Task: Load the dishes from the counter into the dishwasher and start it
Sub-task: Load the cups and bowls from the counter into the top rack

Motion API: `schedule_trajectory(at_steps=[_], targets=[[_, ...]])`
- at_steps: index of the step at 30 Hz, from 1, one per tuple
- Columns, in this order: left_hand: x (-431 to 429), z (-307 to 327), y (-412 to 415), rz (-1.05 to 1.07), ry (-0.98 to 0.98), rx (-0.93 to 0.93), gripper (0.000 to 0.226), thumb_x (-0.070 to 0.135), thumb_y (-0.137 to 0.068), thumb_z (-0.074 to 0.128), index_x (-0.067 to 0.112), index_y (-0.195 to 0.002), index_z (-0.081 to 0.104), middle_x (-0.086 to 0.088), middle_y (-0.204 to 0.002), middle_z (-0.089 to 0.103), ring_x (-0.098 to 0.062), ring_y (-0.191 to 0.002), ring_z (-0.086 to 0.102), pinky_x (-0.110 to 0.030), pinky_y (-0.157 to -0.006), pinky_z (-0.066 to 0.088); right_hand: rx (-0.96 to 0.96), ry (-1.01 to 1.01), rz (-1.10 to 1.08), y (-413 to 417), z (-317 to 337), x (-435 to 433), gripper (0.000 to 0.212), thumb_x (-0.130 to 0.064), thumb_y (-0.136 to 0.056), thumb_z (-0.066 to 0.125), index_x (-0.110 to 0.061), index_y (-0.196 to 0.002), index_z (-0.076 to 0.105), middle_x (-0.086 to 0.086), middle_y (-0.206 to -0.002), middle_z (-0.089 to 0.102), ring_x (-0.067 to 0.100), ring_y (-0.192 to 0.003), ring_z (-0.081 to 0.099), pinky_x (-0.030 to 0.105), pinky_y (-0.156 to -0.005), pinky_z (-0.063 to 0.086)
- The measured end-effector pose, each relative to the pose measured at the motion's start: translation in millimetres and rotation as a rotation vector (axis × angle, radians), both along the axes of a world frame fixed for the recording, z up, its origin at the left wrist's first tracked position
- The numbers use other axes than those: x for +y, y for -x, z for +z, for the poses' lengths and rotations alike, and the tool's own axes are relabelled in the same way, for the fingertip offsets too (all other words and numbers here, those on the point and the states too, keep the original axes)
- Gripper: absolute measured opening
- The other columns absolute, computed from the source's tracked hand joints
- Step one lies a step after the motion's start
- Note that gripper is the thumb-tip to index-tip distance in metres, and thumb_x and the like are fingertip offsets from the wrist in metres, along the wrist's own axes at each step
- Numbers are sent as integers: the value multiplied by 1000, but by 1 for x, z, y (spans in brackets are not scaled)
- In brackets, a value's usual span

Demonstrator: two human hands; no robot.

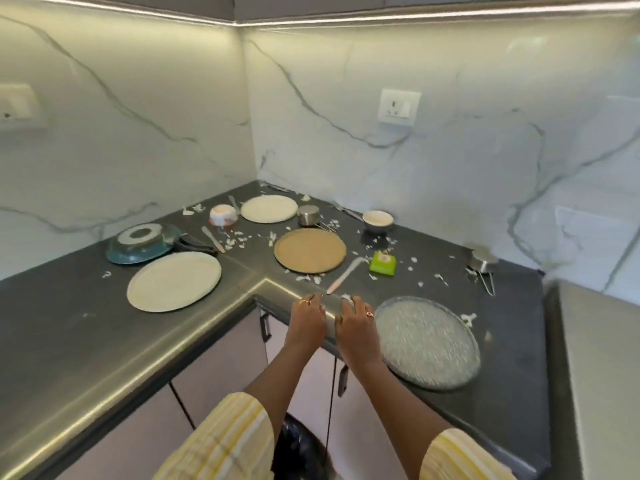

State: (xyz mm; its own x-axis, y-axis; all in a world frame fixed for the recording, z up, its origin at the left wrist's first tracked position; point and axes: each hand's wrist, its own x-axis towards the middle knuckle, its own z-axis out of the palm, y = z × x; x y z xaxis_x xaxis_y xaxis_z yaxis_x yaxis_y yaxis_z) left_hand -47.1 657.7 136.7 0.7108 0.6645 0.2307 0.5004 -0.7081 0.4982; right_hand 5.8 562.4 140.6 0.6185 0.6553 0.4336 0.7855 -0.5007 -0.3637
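Dishes are spread over a dark L-shaped counter (69, 334). A large white plate (174, 281) lies at the left, behind it an upturned teal pan (143, 243). A brown plate (310, 250) sits in the middle, a second white plate (269, 208) further back, and a clear glass plate (427, 341) at the right front. My left hand (308, 320) rests on the counter's inner corner edge, holding nothing. Beside it, the fingertips of my right hand (353, 323) touch a white scrap (347, 298), just left of the glass plate.
A tipped small bowl (223, 215), steel cup (308, 215), bowl (378, 220), green box (382, 264), pink-handled knife (344, 275), another knife (213, 239) and a handled steel cup (483, 263) stand among scattered white scraps. A black bin bag (298, 448) sits below by the cabinet doors.
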Motion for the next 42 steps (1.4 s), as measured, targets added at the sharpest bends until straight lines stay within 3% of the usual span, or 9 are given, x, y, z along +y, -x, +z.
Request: schedule_trajectory(at_steps=[3, 9, 12, 19, 22, 27, 30, 34, 42], targets=[[33, 5, -19, 85, 30, -9, 36, 8, -95, 39, 1, -128, 50, -14, -128, 56, -26, -119, 50, -28, -97, 30, -19, 26, 46, -23, 10, 32, 29, -1, -68, 74, -1, -97, 68, 16, -100, 66, 29, -86, 66, 32, -69, 56], [91, 0, -31, 181, 79, -15, 39, 9, -96, 38, 2, -134, 44, -14, -133, 51, -28, -122, 46, -33, -102, 32, 53, 90, 102, -55, 0, 92, 32, -6, -84, 60, 0, -115, 59, 22, -123, 54, 35, -111, 56, 38, -89, 50], [136, -6, -27, 224, 83, -23, 36, 10, -95, 39, 4, -130, 47, -16, -124, 56, -28, -113, 49, -34, -95, 37, 74, 94, 123, -63, -6, 127, 35, -12, -90, 56, -2, -123, 55, 21, -134, 47, 36, -121, 49, 39, -97, 46], [295, -12, -13, 231, -100, 271, 37, 13, -95, 44, 2, -129, 49, -14, -135, 50, -29, -123, 46, -35, -101, 33, 109, 163, 43, -96, -29, 211, 43, -26, -98, 42, -12, -138, 39, 15, -148, 29, 29, -133, 36, 34, -108, 34], [367, -12, -10, 271, -166, 362, 34, 16, -95, 41, 2, -125, 52, -15, -129, 54, -28, -119, 49, -35, -96, 36, 174, 169, -63, -115, -32, 242, 43, -25, -97, 44, -12, -138, 40, 15, -147, 29, 32, -131, 36, 35, -104, 37], [471, -10, -30, 372, 38, 240, 49, 29, -91, 54, -1, -129, 45, -20, -127, 54, -33, -118, 49, -38, -99, 35, 234, 133, -221, -144, -31, 300, 43, -23, -95, 49, -10, -136, 43, 17, -147, 30, 35, -133, 34, 42, -104, 38], [516, -11, -48, 424, 228, 144, 79, 45, -80, 68, 5, -138, 33, -17, -137, 44, -32, -128, 40, -39, -108, 30, 239, 137, -292, -161, -34, 323, 41, -22, -95, 49, -8, -133, 45, 20, -147, 29, 38, -133, 32, 45, -104, 37], [553, -17, -72, 492, 428, 70, 116, 44, -65, 82, 2, -147, 11, -18, -149, 27, -33, -138, 25, -42, -113, 24, 263, 86, -391, -187, -39, 336, 39, -19, -93, 53, -3, -128, 49, 21, -144, 30, 40, -130, 35, 47, -95, 44], [569, -40, -98, 592, 472, -72, 108, 34, -51, 91, 3, -135, 31, -17, -136, 45, -32, -128, 40, -41, -107, 36, 289, 85, -497, -254, -54, 314, 42, -19, -93, 53, -3, -132, 44, 23, -146, 24, 40, -133, 24, 51, -99, 39]])
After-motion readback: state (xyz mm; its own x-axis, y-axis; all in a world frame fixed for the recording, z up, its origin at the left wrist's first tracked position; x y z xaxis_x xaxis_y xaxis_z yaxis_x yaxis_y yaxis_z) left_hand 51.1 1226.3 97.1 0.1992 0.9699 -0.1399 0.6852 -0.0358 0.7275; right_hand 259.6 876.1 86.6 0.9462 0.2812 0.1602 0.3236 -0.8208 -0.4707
